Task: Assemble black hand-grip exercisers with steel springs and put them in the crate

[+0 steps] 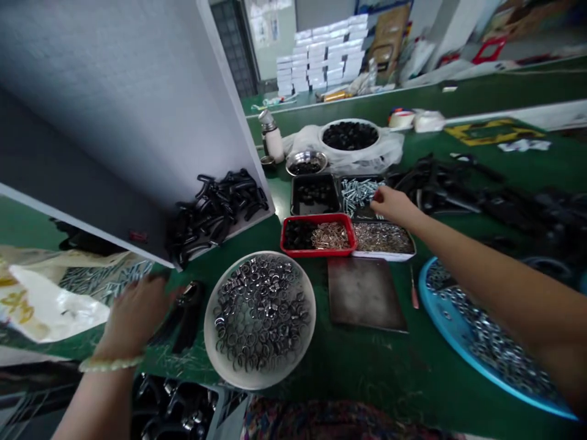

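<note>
Right hand (397,206), twelve o'clock: fingers curled, hold unclear, beside screw tray (360,194). Left hand (134,316), nine o'clock: fingers spread, beside black plastic part (186,315).

We see a green workbench (413,379) across the frame, with a yellow-and-black mat (493,131) at upper right. At centre, a red tray (316,252) sits just below a black tray (362,178) of silver screws (358,194). Lower centre, a white bowl (211,330) holds silver rings (259,311), and a glossy black part (183,315) lies to its left. A turquoise round tray (447,339) shines at lower right, black curved fittings (215,211) pile at centre left, and a multicoloured floral cloth (348,421) shows along the bottom edge.
</note>
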A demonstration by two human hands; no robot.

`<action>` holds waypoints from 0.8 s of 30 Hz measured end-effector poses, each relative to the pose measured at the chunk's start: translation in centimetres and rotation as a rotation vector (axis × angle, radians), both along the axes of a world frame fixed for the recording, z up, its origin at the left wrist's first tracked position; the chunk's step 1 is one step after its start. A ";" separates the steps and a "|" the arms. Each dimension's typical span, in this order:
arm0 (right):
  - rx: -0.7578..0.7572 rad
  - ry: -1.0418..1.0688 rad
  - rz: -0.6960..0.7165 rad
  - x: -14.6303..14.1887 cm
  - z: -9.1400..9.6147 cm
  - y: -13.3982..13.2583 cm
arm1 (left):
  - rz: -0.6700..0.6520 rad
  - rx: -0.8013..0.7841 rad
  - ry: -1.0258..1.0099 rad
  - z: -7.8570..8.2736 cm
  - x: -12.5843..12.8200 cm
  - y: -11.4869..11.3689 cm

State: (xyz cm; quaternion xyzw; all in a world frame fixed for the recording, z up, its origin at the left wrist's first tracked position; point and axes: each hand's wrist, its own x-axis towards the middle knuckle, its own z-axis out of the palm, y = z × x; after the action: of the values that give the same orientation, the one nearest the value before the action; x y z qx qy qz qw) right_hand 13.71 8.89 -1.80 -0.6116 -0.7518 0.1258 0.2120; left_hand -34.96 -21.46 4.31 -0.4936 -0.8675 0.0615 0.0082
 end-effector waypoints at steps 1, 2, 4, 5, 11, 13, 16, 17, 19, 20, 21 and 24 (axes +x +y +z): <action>-0.002 0.092 0.007 0.0 0.3 -0.9 | -0.114 0.084 0.100 1.3 2.9 3.1; -0.023 0.189 0.021 -0.2 0.5 -1.9 | -0.277 0.147 0.069 2.3 6.3 6.7; -0.090 0.356 0.065 -0.8 1.1 -4.3 | -0.646 0.131 -0.198 2.7 13.8 14.8; -0.109 0.413 0.091 -1.1 1.3 -5.6 | -0.769 0.095 -0.290 2.2 17.4 18.7; -0.110 0.581 0.169 1.4 2.5 -13.5 | -0.912 -0.117 -0.294 -4.0 28.0 31.7; -0.141 0.619 0.130 3.2 2.5 -15.5 | -0.921 -0.159 -0.269 -5.3 27.6 32.4; -0.192 0.692 0.070 5.0 1.8 -17.3 | -0.904 -0.177 -0.233 -5.7 26.3 32.6; -0.207 0.716 0.061 5.3 1.4 -17.6 | -0.895 -0.172 -0.222 -5.5 25.9 32.5; -0.231 0.750 0.057 5.6 0.8 -18.4 | -0.876 -0.142 -0.197 -4.7 25.3 32.1; -0.239 0.758 0.061 5.7 0.5 -18.7 | -0.867 -0.117 -0.182 -4.2 25.0 31.7; -0.241 0.759 0.063 5.7 0.2 -19.2 | -0.860 -0.089 -0.165 -3.6 24.6 31.1; -0.207 0.719 0.053 5.5 -0.2 -20.6 | -0.859 -0.027 -0.118 -2.2 23.0 27.8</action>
State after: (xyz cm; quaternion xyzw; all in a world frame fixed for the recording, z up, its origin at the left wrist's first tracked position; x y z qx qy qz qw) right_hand 19.17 -11.68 -2.01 -0.5267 -0.6282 0.4135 0.3962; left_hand -12.01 6.37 2.14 -0.8127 -0.5812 0.0354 -0.0229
